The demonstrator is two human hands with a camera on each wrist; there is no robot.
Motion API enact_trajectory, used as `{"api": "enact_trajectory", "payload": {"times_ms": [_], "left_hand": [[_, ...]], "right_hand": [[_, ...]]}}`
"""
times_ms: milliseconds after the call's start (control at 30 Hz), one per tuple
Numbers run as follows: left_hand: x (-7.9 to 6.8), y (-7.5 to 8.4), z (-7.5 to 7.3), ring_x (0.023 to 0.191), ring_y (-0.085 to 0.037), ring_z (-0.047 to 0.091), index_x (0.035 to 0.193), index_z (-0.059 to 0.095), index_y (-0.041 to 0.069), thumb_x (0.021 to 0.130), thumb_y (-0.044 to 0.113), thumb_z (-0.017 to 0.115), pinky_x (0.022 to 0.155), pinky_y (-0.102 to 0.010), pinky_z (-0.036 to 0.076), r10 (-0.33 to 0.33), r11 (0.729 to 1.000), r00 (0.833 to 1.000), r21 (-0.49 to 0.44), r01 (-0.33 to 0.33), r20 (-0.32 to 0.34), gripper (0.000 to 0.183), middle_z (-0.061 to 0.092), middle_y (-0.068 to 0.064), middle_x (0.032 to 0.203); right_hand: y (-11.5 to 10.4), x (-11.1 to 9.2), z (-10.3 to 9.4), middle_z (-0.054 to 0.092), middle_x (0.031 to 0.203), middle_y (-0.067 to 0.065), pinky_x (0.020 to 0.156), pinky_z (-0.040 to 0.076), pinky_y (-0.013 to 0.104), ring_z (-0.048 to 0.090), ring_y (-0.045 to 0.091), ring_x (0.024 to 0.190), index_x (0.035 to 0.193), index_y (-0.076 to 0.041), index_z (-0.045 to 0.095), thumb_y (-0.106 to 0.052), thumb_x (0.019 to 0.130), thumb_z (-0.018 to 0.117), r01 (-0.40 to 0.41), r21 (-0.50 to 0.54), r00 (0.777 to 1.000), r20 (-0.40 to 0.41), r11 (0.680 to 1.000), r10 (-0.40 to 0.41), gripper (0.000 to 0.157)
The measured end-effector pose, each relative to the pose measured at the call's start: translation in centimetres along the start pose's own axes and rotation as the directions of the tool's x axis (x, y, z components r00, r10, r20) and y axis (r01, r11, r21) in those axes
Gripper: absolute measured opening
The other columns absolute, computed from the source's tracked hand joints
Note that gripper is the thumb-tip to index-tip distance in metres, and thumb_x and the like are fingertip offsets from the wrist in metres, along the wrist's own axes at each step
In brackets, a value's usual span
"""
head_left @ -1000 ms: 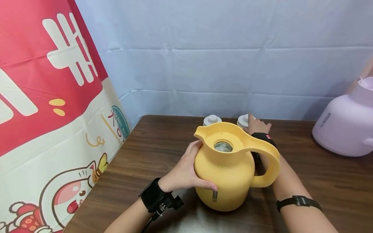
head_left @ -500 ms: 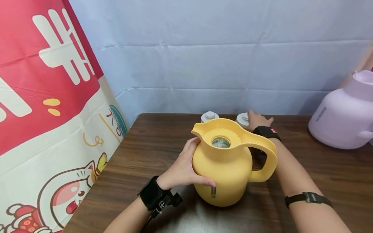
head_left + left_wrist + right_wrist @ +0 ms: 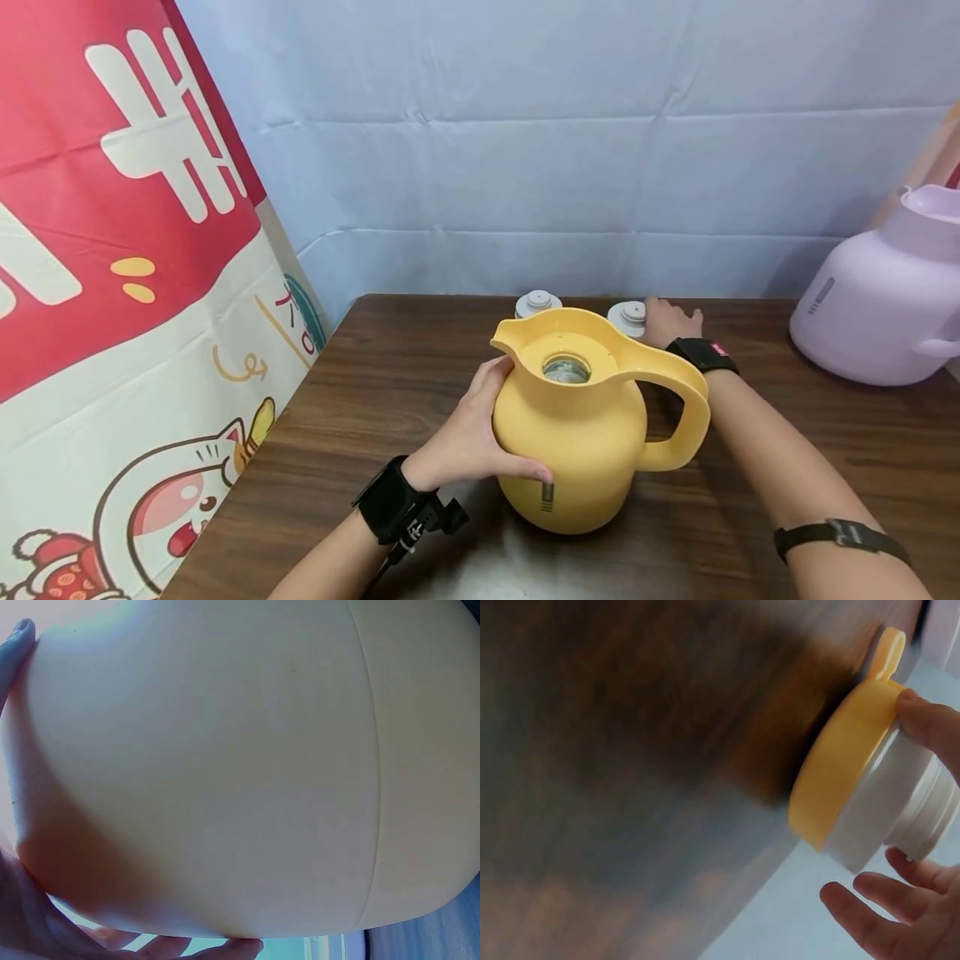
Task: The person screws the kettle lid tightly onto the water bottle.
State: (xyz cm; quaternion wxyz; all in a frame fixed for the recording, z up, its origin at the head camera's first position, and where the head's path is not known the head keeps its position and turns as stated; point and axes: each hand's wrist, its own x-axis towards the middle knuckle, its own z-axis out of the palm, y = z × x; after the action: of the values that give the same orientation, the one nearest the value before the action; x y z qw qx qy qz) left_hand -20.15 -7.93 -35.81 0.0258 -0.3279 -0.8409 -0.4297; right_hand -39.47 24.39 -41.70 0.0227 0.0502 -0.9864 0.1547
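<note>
A yellow thermos jug [image 3: 570, 450] stands upright on the wooden table, its neck uncovered and its handle to the right. My left hand [image 3: 468, 433] grips the jug's left side, thumb across the front and the other fingers behind. In the left wrist view, the jug's rounded body [image 3: 225, 765] fills most of the picture. Behind the jug, my right hand [image 3: 672, 323] holds a lid [image 3: 624, 320] from its right side. Seen from the right wrist, this lid [image 3: 870, 780] has a yellow base with a loop and a white stopper; the thumb presses its rim, and a fingertip meets the stopper.
A second white-topped lid [image 3: 537, 302] sits near the table's back edge, partly behind the jug's spout. At the far right stands a lilac jug [image 3: 877, 308]. A pale blue cloth [image 3: 480, 167] hangs behind the table [image 3: 375, 375], and a printed red-and-white cloth [image 3: 172, 308] hangs on the left.
My right hand has shifted from over the lid to its right side, and the lid has come slightly nearer and tipped. The left hand keeps its grip on the jug.
</note>
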Motion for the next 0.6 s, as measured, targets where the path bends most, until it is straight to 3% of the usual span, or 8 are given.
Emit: {"api": "enact_trajectory", "payload": {"times_ms": [100, 333, 600], "left_hand": [[0.0, -0.1, 0.1, 0.13, -0.006, 0.026, 0.149, 0.013, 0.039, 0.054, 0.036, 0.094, 0.101, -0.04, 0.036, 0.001, 1.0, 1.0, 0.003, -0.001, 0.003, 0.125, 0.02, 0.009, 0.146], [0.0, -0.3, 0.1, 0.129, -0.007, 0.028, 0.149, 0.014, 0.038, 0.054, 0.036, 0.094, 0.101, -0.04, 0.036, 0.01, 1.0, 1.0, 0.0, -0.01, -0.001, 0.124, 0.021, 0.009, 0.146], [0.0, -0.2, 0.0, 0.129, -0.006, 0.027, 0.149, 0.014, 0.039, 0.053, 0.036, 0.094, 0.101, -0.04, 0.036, 0.008, 1.0, 1.0, 0.001, -0.008, -0.008, 0.125, 0.02, 0.01, 0.146]], "right_hand": [[0.5, -0.9, 0.0, 0.054, 0.117, 0.033, 0.095, 0.013, 0.074, 0.05, 0.05, 0.108, 0.131, 0.011, 0.037, -0.051, 0.074, 0.074, 0.018, 0.03, 0.999, 0.029, 0.999, -0.019, 0.091], [0.7, -3.1, -0.7, 0.058, 0.11, 0.028, 0.077, 0.043, 0.058, 0.058, 0.04, 0.094, 0.122, 0.007, 0.041, -0.05, 0.081, 0.069, 0.072, 0.078, 0.996, 0.057, 0.994, -0.076, 0.076], [0.8, -5.2, -1.7, 0.057, 0.107, 0.024, 0.071, 0.046, 0.05, 0.059, 0.036, 0.091, 0.12, 0.005, 0.04, -0.038, 0.089, 0.064, 0.142, 0.102, 0.985, 0.088, 0.985, -0.151, 0.059]]}}
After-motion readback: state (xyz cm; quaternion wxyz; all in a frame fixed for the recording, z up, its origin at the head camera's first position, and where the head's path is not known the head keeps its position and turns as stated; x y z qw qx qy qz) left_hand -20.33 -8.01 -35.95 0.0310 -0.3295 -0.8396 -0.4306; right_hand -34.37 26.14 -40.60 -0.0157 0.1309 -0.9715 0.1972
